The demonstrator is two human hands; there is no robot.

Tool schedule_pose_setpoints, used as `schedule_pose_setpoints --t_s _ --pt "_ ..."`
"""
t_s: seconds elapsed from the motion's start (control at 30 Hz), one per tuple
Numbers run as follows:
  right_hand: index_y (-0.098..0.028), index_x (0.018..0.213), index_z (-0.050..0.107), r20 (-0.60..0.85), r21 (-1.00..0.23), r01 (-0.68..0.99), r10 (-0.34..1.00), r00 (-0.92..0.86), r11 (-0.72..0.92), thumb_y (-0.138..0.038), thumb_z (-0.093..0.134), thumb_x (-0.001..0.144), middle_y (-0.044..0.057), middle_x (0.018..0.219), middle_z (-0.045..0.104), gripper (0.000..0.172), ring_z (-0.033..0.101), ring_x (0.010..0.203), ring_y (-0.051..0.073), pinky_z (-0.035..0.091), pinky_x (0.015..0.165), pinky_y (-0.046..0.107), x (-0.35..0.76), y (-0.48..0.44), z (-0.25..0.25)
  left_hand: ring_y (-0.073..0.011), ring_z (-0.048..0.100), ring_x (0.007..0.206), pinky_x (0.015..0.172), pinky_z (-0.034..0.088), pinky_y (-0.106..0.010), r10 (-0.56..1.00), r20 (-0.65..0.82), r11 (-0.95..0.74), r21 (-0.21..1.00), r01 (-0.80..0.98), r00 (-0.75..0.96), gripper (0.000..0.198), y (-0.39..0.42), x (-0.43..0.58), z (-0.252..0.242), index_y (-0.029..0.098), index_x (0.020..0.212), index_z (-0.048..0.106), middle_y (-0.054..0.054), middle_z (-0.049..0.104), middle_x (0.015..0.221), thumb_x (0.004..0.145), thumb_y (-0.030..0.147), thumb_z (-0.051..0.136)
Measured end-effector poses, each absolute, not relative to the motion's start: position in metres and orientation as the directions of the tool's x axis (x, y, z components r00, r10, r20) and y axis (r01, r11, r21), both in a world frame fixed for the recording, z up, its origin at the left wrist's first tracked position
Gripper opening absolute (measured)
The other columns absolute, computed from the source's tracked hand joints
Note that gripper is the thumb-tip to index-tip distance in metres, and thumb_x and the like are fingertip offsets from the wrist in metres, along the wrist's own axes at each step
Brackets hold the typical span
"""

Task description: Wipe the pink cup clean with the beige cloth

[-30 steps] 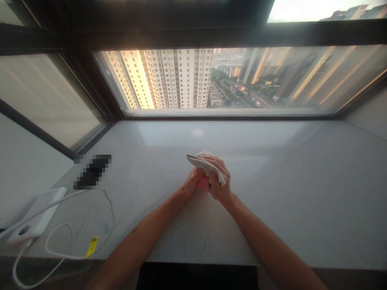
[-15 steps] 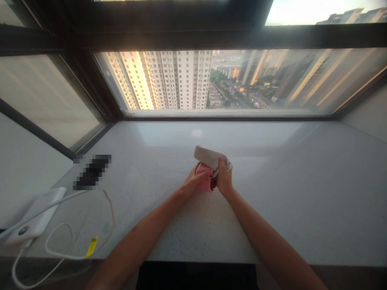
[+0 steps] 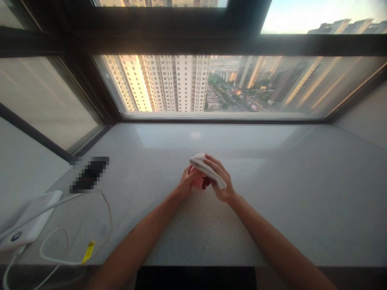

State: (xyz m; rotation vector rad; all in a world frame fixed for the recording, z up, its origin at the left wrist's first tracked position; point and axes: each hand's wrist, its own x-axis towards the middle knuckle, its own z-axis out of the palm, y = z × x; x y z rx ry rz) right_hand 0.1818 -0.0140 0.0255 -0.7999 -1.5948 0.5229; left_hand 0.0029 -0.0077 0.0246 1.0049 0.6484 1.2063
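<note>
Pale grey speckled stone sill point(image 3: 290, 205), wide beneath a window, and right at its middle, the action: a small, rounded, pink object with a dark red-brown notched edge point(image 3: 197, 184), partly hidden between two bare hands! Whether its base rests on the stone or sits just above, I can't tell from here. On its left side, the left hand point(image 3: 185, 183) has it wrapped, fingers closed around it, no gap showing. Over on the other side, the right hand point(image 3: 226, 187) is curled firmly on a folded off-white cloth point(image 3: 205, 166), fingers draped across the top, the cloth slanting over the pink object's upper edge (whether they're pressing together, tough to call). Out to the left now: a white oblong box with a dark round spot point(image 3: 36, 217), a looping white cable point(image 3: 109, 217) nearby with a bright yellow tag point(image 3: 88, 252), and a dark item blurred into squares point(image 3: 90, 174). Beyond the sill, dark brown window frames point(image 3: 175, 42), then tall cream apartment towers point(image 3: 169, 84) glowing gold along one edge
</note>
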Motion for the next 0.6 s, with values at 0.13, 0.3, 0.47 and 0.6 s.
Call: schedule_pose_setpoints --t_s 0.13,0.3,0.47,0.6 --pt "-0.031 0.162 0.054 0.773 -0.511 0.288 0.580 -0.257 0.810 -0.036 0.065 0.103 0.013 0.163 0.058 0.060 0.061 0.147 0.034 0.054 0.121 0.054 0.179 -0.022 0.034 -0.0228 0.071 0.091 0.083 0.055 -0.031 0.938 0.112 0.050 0.893 -0.448 0.329 0.065 -0.001 -0.003 0.024 0.016 0.119 0.074 -0.007 0.077 0.102 0.072 0.057 0.093" --pt "-0.033 0.159 0.059 0.799 -0.455 0.399 0.563 -0.212 0.796 -0.027 0.065 0.106 0.012 0.153 0.068 0.054 0.070 0.136 0.029 0.061 0.112 0.045 0.186 -0.017 0.030 -0.0235 0.070 0.099 0.088 0.055 -0.031 0.908 0.227 -0.128 0.950 -0.286 0.351 0.066 -0.007 -0.002 0.025 0.018 0.128 0.069 -0.007 0.076 0.111 0.081 0.059 0.088" --pt "-0.033 0.159 0.060 0.806 -0.434 0.507 0.572 -0.150 0.745 -0.032 0.064 0.107 0.014 0.154 0.066 0.052 0.069 0.136 0.032 0.060 0.114 0.050 0.192 -0.019 0.025 -0.0267 0.071 0.109 0.100 0.055 -0.038 0.862 0.420 -0.455 0.888 0.069 0.285 0.069 -0.022 0.002 0.025 0.022 0.146 0.056 -0.010 0.073 0.126 0.087 0.045 0.084" --pt "-0.032 0.157 0.062 0.800 -0.446 0.517 0.585 -0.136 0.731 -0.034 0.060 0.108 0.014 0.156 0.064 0.049 0.068 0.138 0.033 0.060 0.114 0.052 0.190 -0.019 0.023 -0.0316 0.072 0.116 0.102 0.057 -0.044 0.881 0.395 -0.458 0.850 0.259 0.261 0.074 -0.027 0.006 0.024 0.023 0.147 0.053 -0.012 0.072 0.128 0.081 0.030 0.086"
